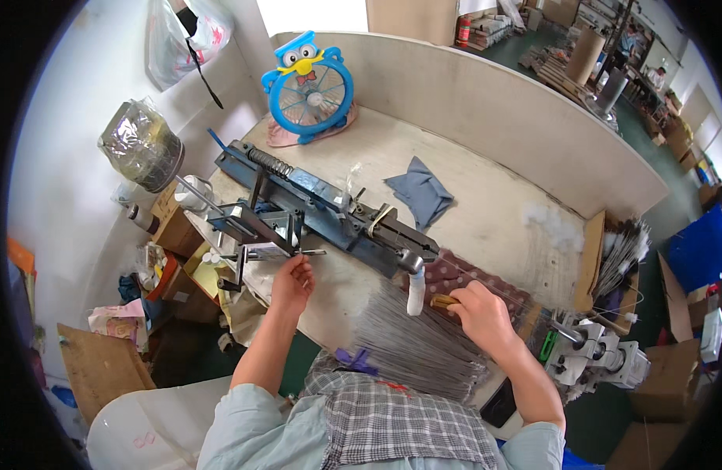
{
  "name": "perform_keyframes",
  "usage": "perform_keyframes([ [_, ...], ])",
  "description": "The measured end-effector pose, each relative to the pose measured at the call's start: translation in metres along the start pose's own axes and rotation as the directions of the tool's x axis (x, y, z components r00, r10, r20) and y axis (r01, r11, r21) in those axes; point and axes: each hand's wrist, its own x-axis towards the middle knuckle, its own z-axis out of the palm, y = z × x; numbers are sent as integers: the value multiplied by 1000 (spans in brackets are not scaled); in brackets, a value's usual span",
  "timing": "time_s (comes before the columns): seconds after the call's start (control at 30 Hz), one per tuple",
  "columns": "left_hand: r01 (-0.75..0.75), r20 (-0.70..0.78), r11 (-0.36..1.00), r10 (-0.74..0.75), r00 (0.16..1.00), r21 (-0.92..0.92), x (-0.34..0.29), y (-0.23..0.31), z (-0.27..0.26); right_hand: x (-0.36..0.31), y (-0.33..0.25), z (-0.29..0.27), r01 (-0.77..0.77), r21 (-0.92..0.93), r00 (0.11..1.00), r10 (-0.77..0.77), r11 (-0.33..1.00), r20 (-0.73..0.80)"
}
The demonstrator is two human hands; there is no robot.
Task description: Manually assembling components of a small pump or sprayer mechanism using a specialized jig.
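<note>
Checked grey cloth [400, 427] filled the bottom centre. Right of centre, the right hand [486, 317] pinched a short yellow-brown piece [442, 300]; left of centre, the left hand [293, 283] curled by a thin metal rod [314, 252], its hold impossible to tell. Thin grey wires [412, 337] lay lower centre, below a long blue steel machine [318, 188].

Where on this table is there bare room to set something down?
Bare pale tabletop lies between the crumpled blue-grey cloth and the long beige partition. It's crowded near the right hand: thin grey wires, brown dotted fabric.
</note>
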Motion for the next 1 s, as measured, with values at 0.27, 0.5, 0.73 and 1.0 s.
perform_keyframes([
  [0.27,-8,523,961,-144,840,277,-105,-77,131,7,4,-56,-96,-68,964,75,993,-254],
  [0.5,-165,660,942,-74,747,292,-106,-127,191,-12,17,-61,-362,391,908,415,846,-55],
  [0.73,-266,743,905,-76,665,331,-106,-135,198,-25,27,-72,-140,349,963,210,927,-171],
  [1.0,-275,740,896,-82,667,347,-105,-136,205,-23,34,-75,-338,508,924,382,792,20],
])
